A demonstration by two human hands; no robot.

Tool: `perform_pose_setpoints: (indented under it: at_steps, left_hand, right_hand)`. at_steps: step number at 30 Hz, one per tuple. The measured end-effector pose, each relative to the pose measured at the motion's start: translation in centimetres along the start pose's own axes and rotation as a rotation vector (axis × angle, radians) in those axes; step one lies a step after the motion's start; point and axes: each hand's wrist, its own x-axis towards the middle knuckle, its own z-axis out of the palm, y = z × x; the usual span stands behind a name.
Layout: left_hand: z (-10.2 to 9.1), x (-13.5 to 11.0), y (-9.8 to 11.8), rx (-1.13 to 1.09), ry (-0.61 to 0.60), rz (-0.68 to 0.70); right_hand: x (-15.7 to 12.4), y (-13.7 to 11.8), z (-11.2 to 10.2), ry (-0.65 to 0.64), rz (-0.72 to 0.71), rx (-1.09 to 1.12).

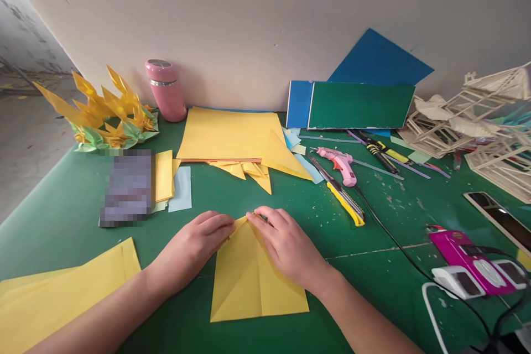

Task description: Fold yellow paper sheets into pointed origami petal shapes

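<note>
A folded piece of yellow paper (240, 287) lies on the green tabletop in front of me, with creases running down from its narrow top. My left hand (203, 240) is closed at its upper left edge, the fingertips curled onto the slanted fold. At the top corner, my right hand (286, 238) pinches the paper; its palm covers part of the right edge. Just beyond my hands are folded yellow paper pieces (249, 170), partly under a stack of yellow sheets (228, 135). Larger folded yellow paper (74, 301) rests beyond my left forearm.
At right lie a yellow utility knife (346, 204), a pink glue gun (340, 165) with a trailing cord, pliers (377, 154) and a magenta power strip (460, 257). A pink flask (166, 91) and an orange paper-flower ring (112, 113) stand at back left; stick models (477, 116) sit back right.
</note>
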Motion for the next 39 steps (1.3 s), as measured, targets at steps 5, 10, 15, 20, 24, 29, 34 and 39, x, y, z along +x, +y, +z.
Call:
perform_pose_setpoints:
  at_steps: [5,10,15,20,24,29,34,39]
  left_hand:
    - [-0.2,0.1,-0.1,-0.004,-0.028,0.02]
    - [-0.3,0.1,-0.3,0.064,-0.062,0.083]
    - [-0.5,0.2,-0.3,0.103,-0.055,0.143]
    - [-0.8,0.5,-0.2,0.102,-0.078,0.138]
    - [-0.8,0.6,-0.1,0.081,-0.101,0.121]
    - [-0.8,0.7,-0.1,0.076,-0.09,0.111]
    - [-1.0,0.7,-0.1,0.079,-0.112,0.113]
    - [-1.1,0.8,-0.2,0.057,-0.119,0.096]
  right_hand:
    - [0.1,0.0,0.0,-0.009,-0.004,-0.006]
    - [0.1,0.0,0.0,-0.005,-0.016,-0.016]
    - [0.2,-0.1,-0.1,-0.007,-0.012,-0.015]
    - [0.1,0.0,0.0,0.006,-0.002,-0.007]
    - [0.1,0.0,0.1,0.0,-0.005,-0.022]
    - [0.2,0.0,0.0,-0.012,0.0,-0.029]
    - [0.0,0.0,0.1,-0.012,-0.011,-0.042]
    - [0.0,-0.3,-0.1,-0.056,0.0,-0.081]
